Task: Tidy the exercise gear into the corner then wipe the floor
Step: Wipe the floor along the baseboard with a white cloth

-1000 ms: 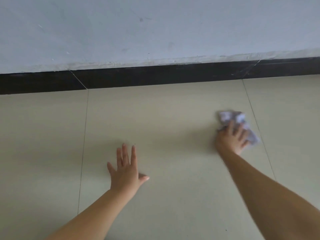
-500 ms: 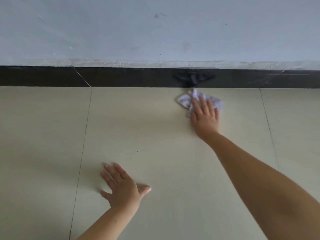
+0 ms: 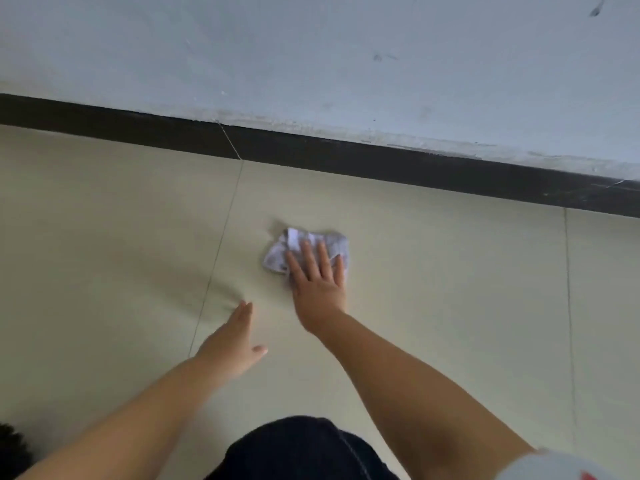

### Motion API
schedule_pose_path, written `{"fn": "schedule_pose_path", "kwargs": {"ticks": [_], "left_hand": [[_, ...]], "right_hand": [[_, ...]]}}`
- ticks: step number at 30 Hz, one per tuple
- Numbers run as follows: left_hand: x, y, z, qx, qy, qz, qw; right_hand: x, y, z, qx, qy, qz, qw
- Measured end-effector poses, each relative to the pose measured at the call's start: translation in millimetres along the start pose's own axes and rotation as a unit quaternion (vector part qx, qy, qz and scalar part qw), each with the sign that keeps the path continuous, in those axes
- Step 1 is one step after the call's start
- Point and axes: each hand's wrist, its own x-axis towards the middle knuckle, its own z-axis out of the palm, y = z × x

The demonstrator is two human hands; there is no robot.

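1. The cloth [image 3: 308, 249] lies crumpled on the floor [image 3: 450, 271], near the black skirting [image 3: 381, 161].
2. The right hand [image 3: 317, 275] presses it with flat, straight fingers.
3. The left hand [image 3: 230, 344] rests open on the tile and holds nothing.
4. The cloth looks soft and light, so a flat palm on its middle should keep it from bunching.

Bare floor [image 3: 433, 271] lies open all around the cloth [image 3: 304, 247]; beyond it, the dark skirting [image 3: 346, 157] and wall [image 3: 311, 64] block passage.

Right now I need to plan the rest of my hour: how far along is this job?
No gear shows here, so tidying can't be judged. Wiping is in hand: the right hand presses a cloth flat on the floor, the left hand braced beside it. Wiped and unwiped tiles look alike.
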Motion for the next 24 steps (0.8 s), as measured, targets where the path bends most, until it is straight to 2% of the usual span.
{"fn": "schedule_pose_path", "kwargs": {"ticks": [2,3,5,7,8,9,11,13,16,19,20,22,24], "left_hand": [[-13.7,-29.9,-32.5,-0.002,0.007,-0.007,1.0],[-20.6,-43.9,-47.8,0.008,0.009,-0.015,1.0],[-25.8,-60.6,-74.2,0.031,0.008,-0.019,0.999],[-17.8,-61.0,-93.3,0.061,0.002,0.0,0.998],[-8.8,-54.9,-99.9,0.072,-0.001,0.018,0.997],[2.9,-44.0,-103.2,0.08,-0.004,0.039,0.996],[28.0,-7.7,-97.7,0.091,-0.002,0.075,0.993],[48.5,42.5,-77.1,0.086,0.01,0.108,0.99],[66.4,104.7,-27.4,0.046,-0.001,0.116,0.992],[74.8,111.6,-2.2,0.069,0.041,0.087,0.993],[74.9,108.3,-1.2,0.063,0.046,0.09,0.993],[77.5,104.2,-0.5,0.048,0.053,0.101,0.992],[77.2,105.3,-0.9,0.056,0.047,0.096,0.993]], "right_hand": [[-42.5,-9.3,28.0,-0.042,-0.02,-0.122,0.991],[-70.7,-0.1,51.4,-0.063,-0.039,-0.133,0.988],[-126.3,27.4,94.4,-0.096,-0.129,-0.076,0.984],[-158.2,74.4,116.5,-0.085,-0.099,-0.027,0.991],[-168.9,99.5,98.7,-0.051,-0.127,-0.06,0.989],[-176.3,124.5,81.1,-0.069,-0.138,-0.082,0.985],[-184.5,162.0,30.3,-0.098,-0.07,0.01,0.993],[-170.2,194.3,-6.0,-0.029,0.012,0.102,0.994],[-148.5,219.3,-22.5,0.008,-0.048,0.202,0.978],[-134.3,214.4,-44.0,-0.041,-0.069,0.178,0.981],[-134.1,209.4,-44.2,-0.048,-0.103,0.17,0.979],[-134.2,196.2,-36.9,0.026,-0.196,0.231,0.953],[-141.6,164.4,-19.3,0.091,-0.183,0.288,0.936]]}}
